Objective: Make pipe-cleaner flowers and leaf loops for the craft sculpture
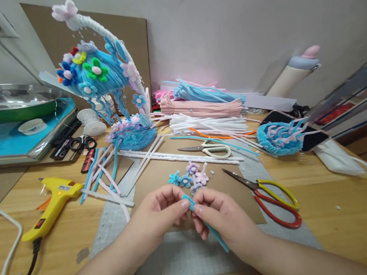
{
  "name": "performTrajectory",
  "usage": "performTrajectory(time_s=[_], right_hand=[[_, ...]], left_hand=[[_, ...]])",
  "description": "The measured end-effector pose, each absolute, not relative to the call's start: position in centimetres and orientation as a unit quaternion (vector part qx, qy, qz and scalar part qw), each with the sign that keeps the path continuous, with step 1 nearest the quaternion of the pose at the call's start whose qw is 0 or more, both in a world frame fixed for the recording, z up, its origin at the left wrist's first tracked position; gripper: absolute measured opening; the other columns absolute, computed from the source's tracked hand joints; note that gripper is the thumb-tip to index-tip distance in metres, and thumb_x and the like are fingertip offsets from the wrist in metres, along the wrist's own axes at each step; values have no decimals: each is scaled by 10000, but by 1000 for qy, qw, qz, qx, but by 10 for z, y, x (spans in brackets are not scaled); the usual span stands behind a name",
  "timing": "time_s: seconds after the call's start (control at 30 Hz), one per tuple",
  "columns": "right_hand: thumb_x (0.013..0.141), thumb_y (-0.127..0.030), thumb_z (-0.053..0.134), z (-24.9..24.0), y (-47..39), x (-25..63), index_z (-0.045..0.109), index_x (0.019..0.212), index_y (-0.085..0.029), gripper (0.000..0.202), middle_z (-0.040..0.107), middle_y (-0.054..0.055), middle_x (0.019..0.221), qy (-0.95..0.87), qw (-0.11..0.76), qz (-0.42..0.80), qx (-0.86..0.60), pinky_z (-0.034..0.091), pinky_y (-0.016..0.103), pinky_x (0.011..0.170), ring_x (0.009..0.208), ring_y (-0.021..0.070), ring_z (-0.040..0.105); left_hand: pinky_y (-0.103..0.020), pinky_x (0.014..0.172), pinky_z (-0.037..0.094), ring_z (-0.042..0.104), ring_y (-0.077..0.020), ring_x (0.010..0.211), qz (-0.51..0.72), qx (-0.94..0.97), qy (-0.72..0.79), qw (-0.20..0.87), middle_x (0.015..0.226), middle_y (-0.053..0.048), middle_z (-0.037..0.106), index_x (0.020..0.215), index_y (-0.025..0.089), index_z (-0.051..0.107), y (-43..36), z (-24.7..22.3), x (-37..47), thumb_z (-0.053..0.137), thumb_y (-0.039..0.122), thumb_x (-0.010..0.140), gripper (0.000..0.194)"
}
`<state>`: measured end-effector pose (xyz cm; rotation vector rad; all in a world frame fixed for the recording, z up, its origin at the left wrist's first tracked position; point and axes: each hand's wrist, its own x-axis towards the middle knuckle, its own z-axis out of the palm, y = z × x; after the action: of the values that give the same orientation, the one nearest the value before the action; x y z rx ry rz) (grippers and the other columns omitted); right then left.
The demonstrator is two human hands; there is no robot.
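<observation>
Hands, wooden table (cluttered), white wall

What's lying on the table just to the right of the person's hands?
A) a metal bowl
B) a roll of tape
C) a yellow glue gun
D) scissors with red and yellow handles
D: the scissors with red and yellow handles lie open on the table right of the right hand, which pinches a blue pipe cleaner together with the left hand.

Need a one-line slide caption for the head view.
Both hands, left hand and right hand, pinch a blue pipe cleaner above cardboard, small pipe-cleaner flowers just beyond, red-handled scissors to the right.
</observation>
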<state>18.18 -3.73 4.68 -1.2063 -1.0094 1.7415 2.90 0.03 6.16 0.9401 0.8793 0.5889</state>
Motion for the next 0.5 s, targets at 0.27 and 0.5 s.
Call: performTrajectory(time_s=[0.27,0.5], right_hand=[[758,-281,556,41,-39,181,467,645,-181,174,462,-66,468,-455,367,638,-502,330,193,434,414,63,396],[732,-234,553,43,-42,177,462,632,-187,144,442,-64,507,-482,350,625,-505,321,206,466,458,72,391]], left_hand=[[-196,524,321,430,-77,537,251,464,407,746,582,45,522,668,157,506,1,61,30,682,289,661,219],[-205,536,323,421,-90,562,261,491,413,721,593,50,504,646,171,499,-4,54,32,554,136,608,76]])
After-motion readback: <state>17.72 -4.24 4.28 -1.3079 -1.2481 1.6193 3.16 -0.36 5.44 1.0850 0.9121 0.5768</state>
